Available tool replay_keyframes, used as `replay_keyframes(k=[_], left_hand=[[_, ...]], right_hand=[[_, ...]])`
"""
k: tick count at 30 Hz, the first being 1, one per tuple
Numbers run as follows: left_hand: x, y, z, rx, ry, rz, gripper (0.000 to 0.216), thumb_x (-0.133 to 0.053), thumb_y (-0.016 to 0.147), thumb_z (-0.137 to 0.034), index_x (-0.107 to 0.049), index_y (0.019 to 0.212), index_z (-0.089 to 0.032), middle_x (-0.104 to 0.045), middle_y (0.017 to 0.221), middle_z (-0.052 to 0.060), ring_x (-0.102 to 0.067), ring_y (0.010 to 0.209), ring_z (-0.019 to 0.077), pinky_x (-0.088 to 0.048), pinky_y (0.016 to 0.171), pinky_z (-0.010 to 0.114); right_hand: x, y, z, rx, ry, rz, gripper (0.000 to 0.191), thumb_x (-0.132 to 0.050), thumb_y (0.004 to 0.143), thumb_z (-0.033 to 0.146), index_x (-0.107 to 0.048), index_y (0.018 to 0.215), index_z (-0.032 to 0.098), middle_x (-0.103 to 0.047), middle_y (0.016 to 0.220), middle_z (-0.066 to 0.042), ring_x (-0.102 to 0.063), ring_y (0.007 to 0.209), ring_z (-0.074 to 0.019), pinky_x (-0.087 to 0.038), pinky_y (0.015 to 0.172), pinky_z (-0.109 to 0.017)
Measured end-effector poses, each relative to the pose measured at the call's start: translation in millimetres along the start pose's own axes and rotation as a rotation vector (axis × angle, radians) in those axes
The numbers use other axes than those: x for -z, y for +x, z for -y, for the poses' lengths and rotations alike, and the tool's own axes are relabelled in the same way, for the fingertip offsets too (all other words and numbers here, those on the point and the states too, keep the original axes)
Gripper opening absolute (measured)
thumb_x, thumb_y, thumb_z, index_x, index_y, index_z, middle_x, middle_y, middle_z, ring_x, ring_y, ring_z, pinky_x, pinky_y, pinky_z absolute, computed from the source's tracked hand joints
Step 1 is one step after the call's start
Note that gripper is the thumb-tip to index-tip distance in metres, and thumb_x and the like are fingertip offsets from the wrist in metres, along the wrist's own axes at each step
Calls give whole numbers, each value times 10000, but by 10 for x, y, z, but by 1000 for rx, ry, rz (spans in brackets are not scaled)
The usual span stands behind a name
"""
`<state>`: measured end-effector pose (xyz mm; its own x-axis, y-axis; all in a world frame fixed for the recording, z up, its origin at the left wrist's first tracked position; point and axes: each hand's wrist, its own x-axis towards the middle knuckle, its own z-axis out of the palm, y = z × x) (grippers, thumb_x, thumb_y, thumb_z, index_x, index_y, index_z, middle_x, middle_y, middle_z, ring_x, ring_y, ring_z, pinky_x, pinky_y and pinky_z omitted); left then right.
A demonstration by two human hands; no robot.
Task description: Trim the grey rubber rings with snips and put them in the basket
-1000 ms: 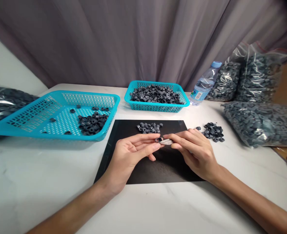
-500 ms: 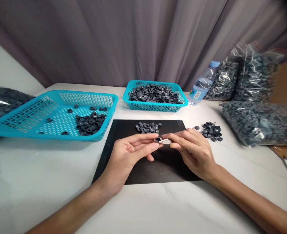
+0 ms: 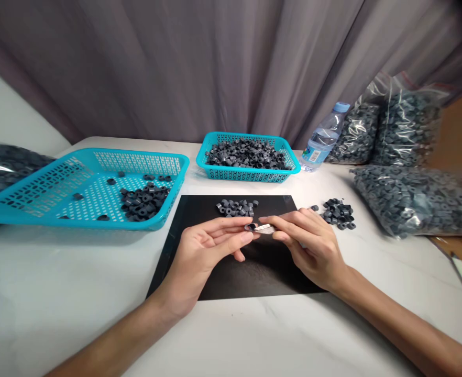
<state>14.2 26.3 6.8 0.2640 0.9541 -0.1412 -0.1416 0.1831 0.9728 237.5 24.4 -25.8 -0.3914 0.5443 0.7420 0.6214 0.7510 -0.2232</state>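
Observation:
My left hand (image 3: 205, 251) pinches a small dark grey plastic ring (image 3: 250, 227) between thumb and fingers, its hole partly showing. From the other side, my right hand (image 3: 313, 248) grips a short, flat, silvery blade (image 3: 265, 229). The blade's tip meets the ring or lies right at its rim; its grip end is hidden by my fingers. Both hands hover over a black mat (image 3: 234, 277). Just beyond my fingertips, a heap of similar grey rings (image 3: 235, 207) lies on the mat.
At left stands a large blue basket (image 3: 176, 193) with scattered rings; a fuller blue basket (image 3: 249, 176) is at the back. Right of the mat are a loose ring pile (image 3: 338, 213), a water bottle (image 3: 321, 141) and bulging bags of rings (image 3: 419, 199). Another bag (image 3: 7, 165) sits far left.
The blade has tilted slightly against the ring, showing more of its bright edge. Both hands keep their grips, and the whole view has shifted a little.

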Motion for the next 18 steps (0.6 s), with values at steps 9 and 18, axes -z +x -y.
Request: replay_keyframes(k=[9,18], left_hand=[[0,-5,7,-8,1,0,235,-880,792,-264,-839,1022,-238,-816,836,4,-642,627,83,-546,740,197],[17,-14,17,7,11,10,258,-871,803,-283,-827,1054,-244,-837,949,28,-667,668,98,-547,773,218]], right_hand=[[5,10,24,6,-17,18,230,-525,1059,216,-664,1235,166,-748,960,-80,-573,744,-178,-367,666,-343],[13,19,34,5,-17,-5,201,-537,1052,203,-666,1202,167,-746,914,-71,-564,718,-173,-371,658,-343]])
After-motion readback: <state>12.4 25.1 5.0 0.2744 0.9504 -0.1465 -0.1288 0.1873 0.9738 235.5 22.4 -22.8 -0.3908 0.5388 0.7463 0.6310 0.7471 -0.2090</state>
